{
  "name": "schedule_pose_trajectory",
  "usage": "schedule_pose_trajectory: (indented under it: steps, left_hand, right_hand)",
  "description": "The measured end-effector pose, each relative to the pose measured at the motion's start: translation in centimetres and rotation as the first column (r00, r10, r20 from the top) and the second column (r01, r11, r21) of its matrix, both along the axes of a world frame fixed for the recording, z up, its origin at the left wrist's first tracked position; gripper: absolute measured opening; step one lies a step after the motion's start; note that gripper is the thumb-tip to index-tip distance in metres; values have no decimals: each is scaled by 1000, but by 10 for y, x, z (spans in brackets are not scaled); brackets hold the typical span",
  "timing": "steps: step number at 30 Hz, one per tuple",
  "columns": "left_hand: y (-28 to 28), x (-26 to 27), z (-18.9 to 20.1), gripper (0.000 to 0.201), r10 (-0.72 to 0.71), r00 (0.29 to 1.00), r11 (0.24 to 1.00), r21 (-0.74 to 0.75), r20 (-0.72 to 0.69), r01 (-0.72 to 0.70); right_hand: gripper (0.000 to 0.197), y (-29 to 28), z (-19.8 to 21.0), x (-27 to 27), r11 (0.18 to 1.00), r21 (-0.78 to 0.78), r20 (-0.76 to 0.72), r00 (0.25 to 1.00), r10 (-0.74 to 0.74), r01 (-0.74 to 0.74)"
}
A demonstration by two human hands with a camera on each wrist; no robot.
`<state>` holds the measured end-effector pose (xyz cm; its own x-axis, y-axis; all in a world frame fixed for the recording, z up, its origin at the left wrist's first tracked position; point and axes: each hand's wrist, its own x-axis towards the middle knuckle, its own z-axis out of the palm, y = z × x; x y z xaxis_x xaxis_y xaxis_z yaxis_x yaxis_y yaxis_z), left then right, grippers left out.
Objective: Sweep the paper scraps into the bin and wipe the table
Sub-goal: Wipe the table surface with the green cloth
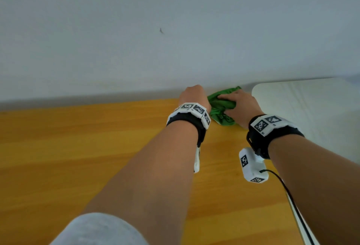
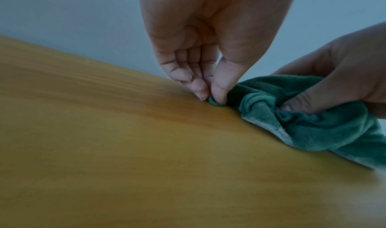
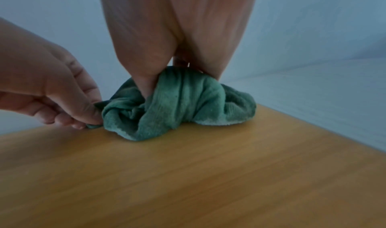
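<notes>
At the table's [image 1: 97, 147] far edge, both hands pinch the bunched green cloth [image 1: 222, 106], stretched left-right.

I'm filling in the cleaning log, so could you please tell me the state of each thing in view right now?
green cloth: bunched up, resting on the table near its far edge.
left hand: pinches a corner of the cloth between thumb and fingers.
right hand: grips the bunched middle of the cloth.
wooden table: no paper scraps visible on the part in view.

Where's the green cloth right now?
In the head view, the green cloth lies bunched at the table's far right edge, held by both hands.
</notes>
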<state>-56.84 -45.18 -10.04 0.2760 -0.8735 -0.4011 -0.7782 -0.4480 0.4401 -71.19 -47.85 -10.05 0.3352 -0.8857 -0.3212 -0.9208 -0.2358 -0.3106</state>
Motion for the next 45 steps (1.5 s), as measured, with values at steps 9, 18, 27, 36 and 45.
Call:
schedule_pose_trajectory:
  steps: [9,18,27,36,45]
  left_hand:
    - [46,59,3,36,79,993,996,24,86,-81]
    - [118,107,9,39,197,969,966,139,150,-218]
    - [166,155,9,42,214,966,955,176,144,-238]
    - [223,288,9,39,258,954,940,190,150,-284]
    - [287,400,4,39,348,920,906,188,180,-379]
  right_hand:
    - [57,35,8,69,980,143,-66,987,146,-136]
    - [62,85,11,129,906,246,-68,927,370,-344]
    - [58,125,12,176,879,244,-61,898,436,-410]
    - [57,177,14,312,863,239,-51,882,468,-444]
    - [60,227,20,434,810,181,-15,822,570,-558]
